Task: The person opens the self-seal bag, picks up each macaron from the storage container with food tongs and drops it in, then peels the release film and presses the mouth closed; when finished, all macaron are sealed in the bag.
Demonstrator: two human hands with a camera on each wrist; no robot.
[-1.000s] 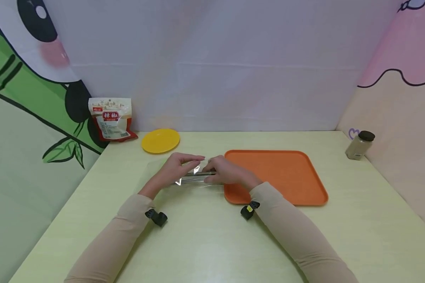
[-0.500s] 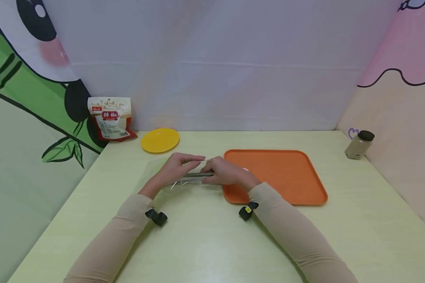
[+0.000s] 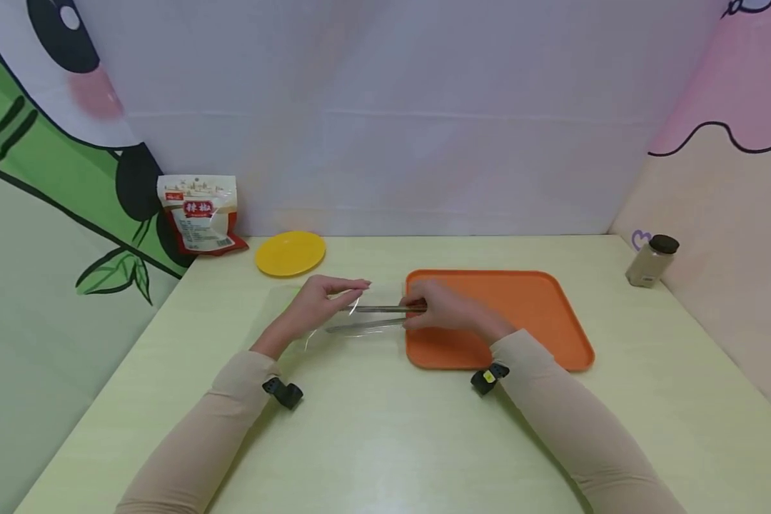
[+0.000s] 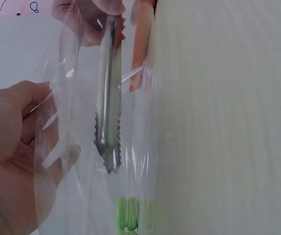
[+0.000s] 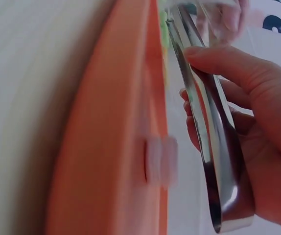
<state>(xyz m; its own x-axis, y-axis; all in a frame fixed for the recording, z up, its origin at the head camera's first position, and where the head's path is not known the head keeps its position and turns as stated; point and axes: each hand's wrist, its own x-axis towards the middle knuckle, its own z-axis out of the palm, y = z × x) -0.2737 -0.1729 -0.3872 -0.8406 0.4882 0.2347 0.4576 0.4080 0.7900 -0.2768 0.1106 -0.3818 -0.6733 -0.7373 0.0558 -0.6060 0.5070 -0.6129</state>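
Right grip [image 3: 446, 310] pinches tongs [image 3: 385, 309], tips within clear bag [image 4: 143, 127]. Left grip [image 3: 313, 305] touches bag, fingers straight. Bag on bench [image 3: 360, 428], left of orange tray [image 3: 527, 321]; green bits [image 4: 126, 213] show through plastic.

Head cam high, fwd & down; wrist cams [image 3: 289, 396] v. close, sharing tongs [image 4: 110, 73].
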